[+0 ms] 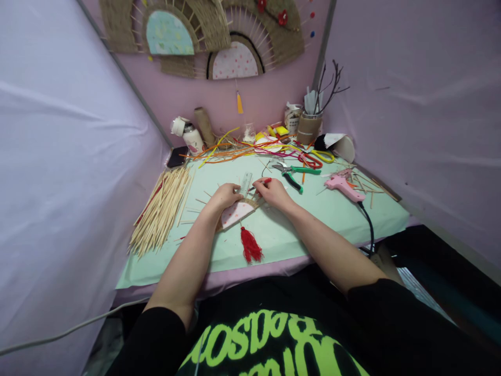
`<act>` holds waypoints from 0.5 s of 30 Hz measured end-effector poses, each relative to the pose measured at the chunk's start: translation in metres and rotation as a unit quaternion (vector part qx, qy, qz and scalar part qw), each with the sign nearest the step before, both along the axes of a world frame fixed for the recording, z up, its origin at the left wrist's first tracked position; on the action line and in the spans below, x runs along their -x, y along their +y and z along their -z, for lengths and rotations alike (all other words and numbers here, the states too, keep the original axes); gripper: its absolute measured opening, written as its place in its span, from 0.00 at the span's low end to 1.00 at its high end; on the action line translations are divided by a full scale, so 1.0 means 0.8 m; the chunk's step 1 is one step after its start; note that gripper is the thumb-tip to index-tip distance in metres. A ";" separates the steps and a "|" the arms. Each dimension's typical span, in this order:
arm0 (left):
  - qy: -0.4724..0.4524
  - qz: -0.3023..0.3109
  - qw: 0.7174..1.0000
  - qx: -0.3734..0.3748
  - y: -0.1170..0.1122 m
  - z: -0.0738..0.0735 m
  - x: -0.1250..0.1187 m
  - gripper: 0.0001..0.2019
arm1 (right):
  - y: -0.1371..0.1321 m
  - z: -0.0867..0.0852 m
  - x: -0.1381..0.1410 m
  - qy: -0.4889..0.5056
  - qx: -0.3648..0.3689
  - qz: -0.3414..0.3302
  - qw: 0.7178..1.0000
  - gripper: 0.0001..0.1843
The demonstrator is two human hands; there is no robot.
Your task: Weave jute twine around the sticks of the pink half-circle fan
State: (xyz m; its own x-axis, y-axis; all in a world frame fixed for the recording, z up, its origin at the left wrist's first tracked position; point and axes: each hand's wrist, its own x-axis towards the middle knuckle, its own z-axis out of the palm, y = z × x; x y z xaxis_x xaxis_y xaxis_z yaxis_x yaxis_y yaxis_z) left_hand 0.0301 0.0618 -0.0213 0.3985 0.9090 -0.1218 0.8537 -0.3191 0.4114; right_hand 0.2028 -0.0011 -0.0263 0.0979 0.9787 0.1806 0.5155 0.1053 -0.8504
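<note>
My left hand (228, 197) presses a clear ruler (246, 181) down with closed fingers, across the upper edge of a small half-round fan (237, 213). The fan has a white face with pink dots, a brown rim and thin sticks fanning out on its left. A red tassel (251, 244) lies below it, toward my body. My right hand (273, 193) is closed around a pen (267, 180) with a red end, its tip beside the ruler's right edge. Fingers partly cover the fan's upper rim.
Thin wooden sticks (160, 214) are heaped at left. Green-handled pruning shears (293, 173) lie beyond my right hand, and a corded pink glue gun (344, 187) rests farther right. Coloured cords (230, 150), a bottle (193, 139) and a pot (309, 128) of branches line the back.
</note>
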 end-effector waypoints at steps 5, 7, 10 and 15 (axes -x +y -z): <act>0.003 -0.010 1.000 0.004 -0.001 -0.001 -0.001 0.25 | 0.003 0.004 -0.001 -0.015 0.003 -0.001 1.000 0.15; 0.004 -0.013 1.000 0.004 -0.001 -0.002 -0.001 0.25 | 0.005 0.005 -0.002 -0.020 0.004 0.001 1.000 0.14; 0.001 -0.010 1.000 0.002 -0.001 -0.003 -0.001 0.25 | 0.005 0.005 -0.002 -0.012 0.001 0.002 1.000 0.14; -0.003 -0.007 1.000 0.009 -0.002 -0.003 -0.001 0.25 | 0.002 0.003 -0.001 0.005 0.001 0.000 1.000 0.14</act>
State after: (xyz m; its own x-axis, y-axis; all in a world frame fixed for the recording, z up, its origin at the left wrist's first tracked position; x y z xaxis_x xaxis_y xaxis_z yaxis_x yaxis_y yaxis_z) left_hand 0.0308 0.0604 -0.0192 0.3863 0.9124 -0.1356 0.8557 -0.2996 0.4219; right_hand 0.2035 0.0009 -0.0289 0.0997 0.9789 0.1783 0.5062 0.1043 -0.8561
